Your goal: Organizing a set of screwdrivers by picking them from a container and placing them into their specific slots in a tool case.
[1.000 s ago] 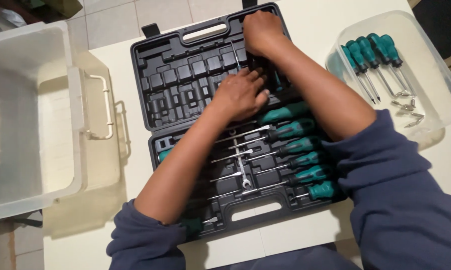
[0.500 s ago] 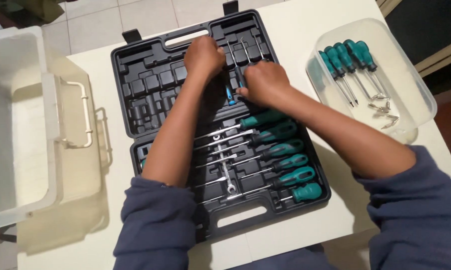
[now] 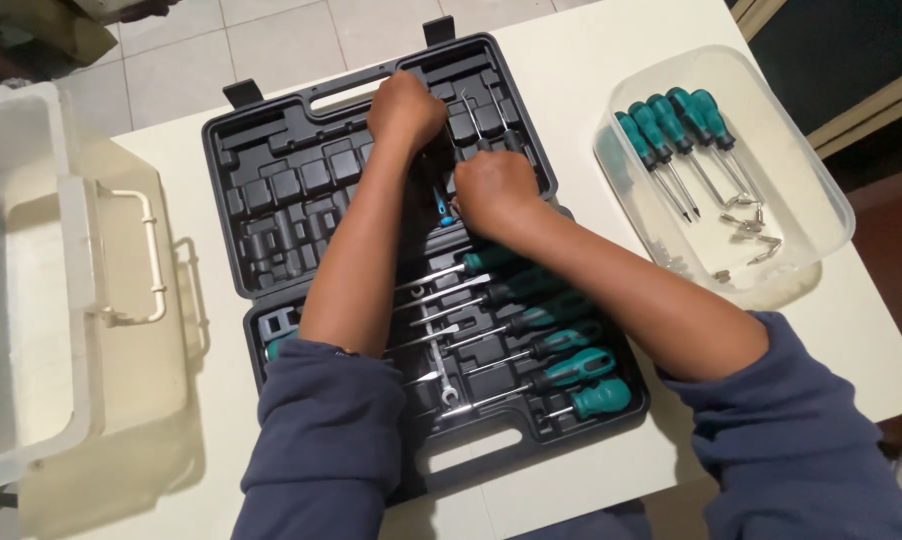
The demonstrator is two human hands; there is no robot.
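The open black tool case (image 3: 271, 190) on the bench (image 3: 591, 70) looks partly filled: 6 green-handled screwdrivers (image 3: 561, 345) sit in its near half, while many slots in the far half are bare. The left hand (image 3: 406, 108) presses near thin picks (image 3: 471, 115); the right hand (image 3: 493, 190) has its grip closed around a small blue-tipped tool (image 3: 441, 205). 5 more screwdrivers lie in the clear tub (image 3: 821, 190).

A cream-white counter (image 3: 591, 80) fills most of the view under soft, even light. Pale square floor tiles (image 3: 271, 30) with grey grout show toward 11 and 12 o'clock. At 2 o'clock a dark surface (image 3: 851, 50) edged with light wooden trim borders the counter.
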